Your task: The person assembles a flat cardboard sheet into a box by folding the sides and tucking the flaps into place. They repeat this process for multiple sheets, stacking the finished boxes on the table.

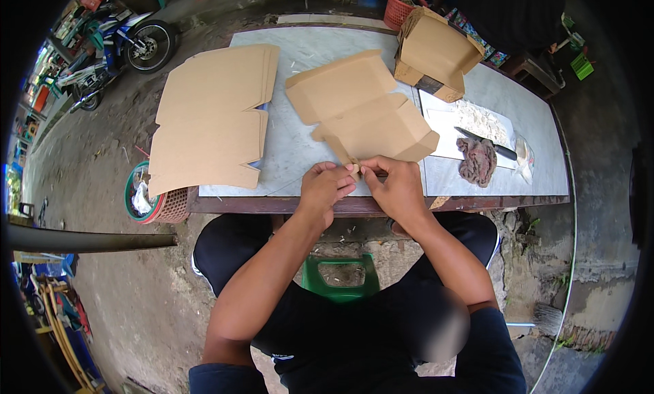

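A brown cardboard box blank (361,87), partly folded with some side walls raised, lies on the white tiled table. At its near left corner, my left hand (329,186) pinches a cardboard flap between thumb and fingers. My right hand (392,183) grips the same corner from the other side, its thumb and index finger closed on the flap. The two hands almost meet over the table's near edge. Fingers partly hide the fold they hold. Left of them lies a stack of flat cardboard blanks (211,115).
A folded cardboard box (439,50) stands open at the far right. Nearer, a knife (485,142) and a crumpled rag (477,164) lie by a white board with pale scraps (484,118). A waste basket (167,207) stands by the table's left edge; a green stool (340,275) is below me.
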{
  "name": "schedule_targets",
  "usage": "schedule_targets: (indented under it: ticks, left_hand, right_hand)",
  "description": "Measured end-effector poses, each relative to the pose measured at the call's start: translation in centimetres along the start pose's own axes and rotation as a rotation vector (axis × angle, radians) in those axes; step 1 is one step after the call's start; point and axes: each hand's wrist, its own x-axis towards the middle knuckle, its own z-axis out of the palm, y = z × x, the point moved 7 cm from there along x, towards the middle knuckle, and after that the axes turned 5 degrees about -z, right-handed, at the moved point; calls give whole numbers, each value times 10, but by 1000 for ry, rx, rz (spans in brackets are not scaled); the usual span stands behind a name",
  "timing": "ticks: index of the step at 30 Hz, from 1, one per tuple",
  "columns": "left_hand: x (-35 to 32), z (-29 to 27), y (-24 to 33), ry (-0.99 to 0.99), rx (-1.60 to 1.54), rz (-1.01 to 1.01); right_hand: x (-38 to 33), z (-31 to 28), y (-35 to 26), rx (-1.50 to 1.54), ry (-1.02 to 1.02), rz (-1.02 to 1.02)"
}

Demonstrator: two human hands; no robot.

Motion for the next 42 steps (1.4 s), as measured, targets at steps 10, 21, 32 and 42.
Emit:
schedule_targets:
  ticks: [10, 21, 32, 42]
  left_hand:
    - [-2, 0, 0, 88, 16, -10]
    - [4, 7, -8, 112, -133, 119]
    - [5, 8, -9, 97, -201, 125]
    - [5, 9, -7, 74, -318, 185]
  right_hand:
    - [1, 4, 11, -71, 56, 57]
    - [11, 2, 12, -38, 19, 89]
    - [7, 2, 12, -34, 81, 47]
    - [1, 3, -9, -214, 115, -209]
